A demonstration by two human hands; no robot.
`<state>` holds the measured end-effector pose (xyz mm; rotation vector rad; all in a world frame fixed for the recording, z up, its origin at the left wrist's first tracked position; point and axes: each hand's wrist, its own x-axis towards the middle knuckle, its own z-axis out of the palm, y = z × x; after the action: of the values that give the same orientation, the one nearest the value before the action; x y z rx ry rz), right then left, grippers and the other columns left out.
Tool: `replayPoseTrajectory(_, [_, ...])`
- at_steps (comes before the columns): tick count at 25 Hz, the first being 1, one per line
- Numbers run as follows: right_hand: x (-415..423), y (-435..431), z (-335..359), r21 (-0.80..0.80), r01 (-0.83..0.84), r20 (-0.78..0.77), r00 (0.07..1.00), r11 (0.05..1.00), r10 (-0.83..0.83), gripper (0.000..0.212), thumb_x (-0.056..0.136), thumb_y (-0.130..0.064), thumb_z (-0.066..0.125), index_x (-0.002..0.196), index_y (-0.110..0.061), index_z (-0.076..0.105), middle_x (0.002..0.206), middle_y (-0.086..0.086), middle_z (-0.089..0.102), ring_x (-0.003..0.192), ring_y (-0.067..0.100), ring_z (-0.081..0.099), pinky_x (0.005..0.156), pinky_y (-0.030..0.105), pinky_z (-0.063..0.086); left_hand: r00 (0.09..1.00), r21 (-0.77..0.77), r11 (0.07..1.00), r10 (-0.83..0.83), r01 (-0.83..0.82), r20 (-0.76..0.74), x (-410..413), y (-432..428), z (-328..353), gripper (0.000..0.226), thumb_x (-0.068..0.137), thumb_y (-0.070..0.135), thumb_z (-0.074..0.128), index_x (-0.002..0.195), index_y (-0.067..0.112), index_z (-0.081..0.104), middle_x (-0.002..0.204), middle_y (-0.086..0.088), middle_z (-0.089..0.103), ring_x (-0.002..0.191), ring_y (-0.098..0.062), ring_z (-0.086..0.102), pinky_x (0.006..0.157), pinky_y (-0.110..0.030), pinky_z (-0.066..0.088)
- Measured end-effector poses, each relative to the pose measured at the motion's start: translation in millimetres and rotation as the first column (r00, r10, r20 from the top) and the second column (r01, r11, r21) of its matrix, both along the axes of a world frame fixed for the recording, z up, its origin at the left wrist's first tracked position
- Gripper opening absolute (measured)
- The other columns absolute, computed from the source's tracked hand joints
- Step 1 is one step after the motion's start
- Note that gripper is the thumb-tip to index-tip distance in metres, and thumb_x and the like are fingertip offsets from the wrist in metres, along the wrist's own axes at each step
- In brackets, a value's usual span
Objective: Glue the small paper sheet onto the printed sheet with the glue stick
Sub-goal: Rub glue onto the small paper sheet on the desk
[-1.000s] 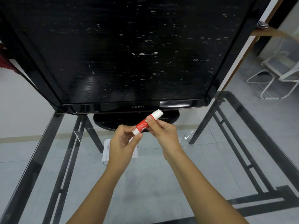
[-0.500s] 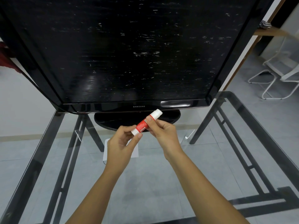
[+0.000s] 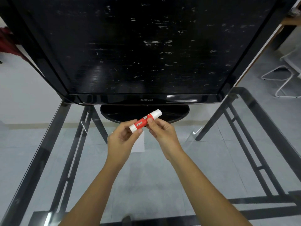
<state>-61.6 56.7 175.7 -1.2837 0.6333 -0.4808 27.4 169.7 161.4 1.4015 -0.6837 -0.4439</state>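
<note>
A red and white glue stick [image 3: 145, 121] is held slanted above the glass table, its cap still on. My left hand [image 3: 122, 141] pinches its lower white end, while my right hand [image 3: 162, 132] grips the red middle. Beneath my hands a white sheet of paper [image 3: 139, 145] lies flat on the glass, mostly hidden by my left hand. I cannot tell whether it is the small sheet or the printed one.
A large black monitor [image 3: 143, 49] on an oval stand [image 3: 175, 111] fills the far side of the glass table [image 3: 154, 176]. The table's dark metal frame shows through the glass. A white chair frame [image 3: 283, 79] stands on the floor at the right.
Both hands with the glue stick have drifted slightly left and toward me. The grip looks the same.
</note>
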Motion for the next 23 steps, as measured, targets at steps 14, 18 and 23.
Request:
replayPoseTrajectory(14, [21,-3,-164,-0.595,-0.744,-0.778,0.628,0.304,0.017,0.042,0.098,-0.021,0.039,0.138,-0.008,0.034,0.148,0.008,0.034,0.126,0.027,0.043,0.103,0.034,0.034,0.97,0.224,0.958,0.211,-0.18,-0.121,45,33,-71,0.027,0.081,0.024,0.07,0.107,0.021,0.064,0.104,0.004,0.07,0.098,-0.011,0.066,0.08,-0.022,0.054])
replayPoseTrajectory(18, [-7,-2,-171,-0.62,-0.739,-0.769,0.639,0.265,-0.02,0.041,0.097,-0.022,0.041,0.135,-0.008,0.038,0.147,0.007,0.036,0.123,0.025,0.045,0.103,0.032,0.033,0.966,0.285,0.947,0.201,-0.148,-0.165,44,36,-87,0.024,0.082,0.028,0.068,0.106,0.026,0.065,0.1,0.007,0.07,0.093,-0.011,0.066,0.077,-0.018,0.053])
replayPoseTrajectory(23, [-43,-2,-175,-0.647,-0.691,-0.745,0.664,0.322,-0.07,0.039,0.096,-0.022,0.045,0.133,-0.01,0.043,0.144,0.005,0.041,0.123,0.024,0.047,0.103,0.031,0.035,0.936,0.297,0.955,0.124,-0.022,-0.328,33,32,-105,0.019,0.088,0.023,0.061,0.106,0.016,0.063,0.124,-0.007,0.058,0.09,-0.017,0.068,0.077,-0.019,0.053])
